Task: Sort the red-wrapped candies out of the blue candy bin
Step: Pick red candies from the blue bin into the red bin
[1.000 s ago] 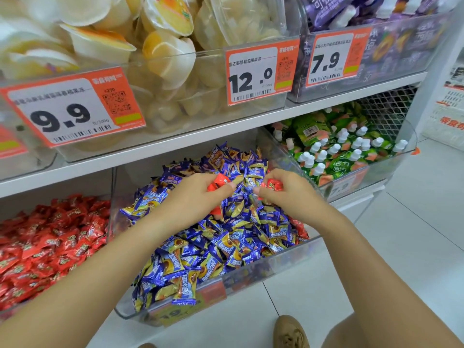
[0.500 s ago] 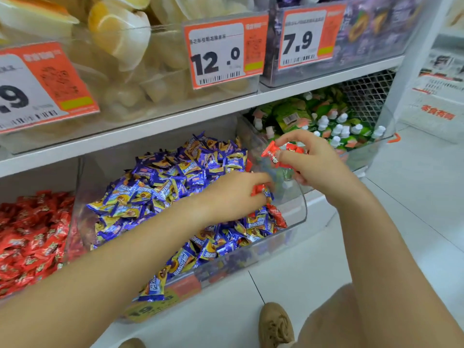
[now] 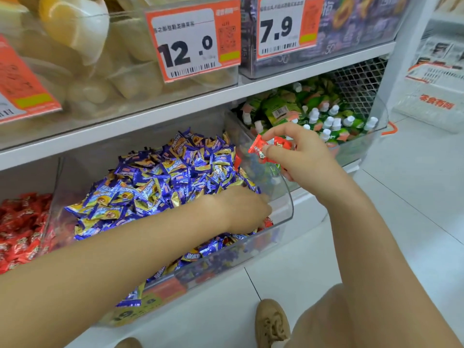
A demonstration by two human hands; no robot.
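Head view shows two orange price tags with white panels, black digits and barcodes on the upper shelf: one tag (image 3: 193,41) reads "12.0", the other (image 3: 286,26) reads "7.9". Small Chinese print and a QR code stand on them, too fine to read. A third orange tag (image 3: 22,84) at the left edge is cut off.

Below, a clear plastic bin (image 3: 283,209) with a rounded front holds a heap of blue candies (image 3: 160,182), in shiny crinkled foil of blue and gold with Chinese letters that I cannot read. The left hand (image 3: 241,209) is pushed into the heap at the front right corner; its fingers are buried among the wrappers, so I cannot tell if they grasp something. A bit of red wrapper (image 3: 267,222) shows just beside it.

The right hand (image 3: 301,156) is above the right wall of the bin, and its fingers pinch several red candies (image 3: 261,149) in glossy twisted wrappers with white print.

To the left lies a bin of red candies (image 3: 20,232). To the right, green pouches (image 3: 326,119) with white caps fill another clear bin. A tan shoe (image 3: 271,322) stands on the white floor tiles.
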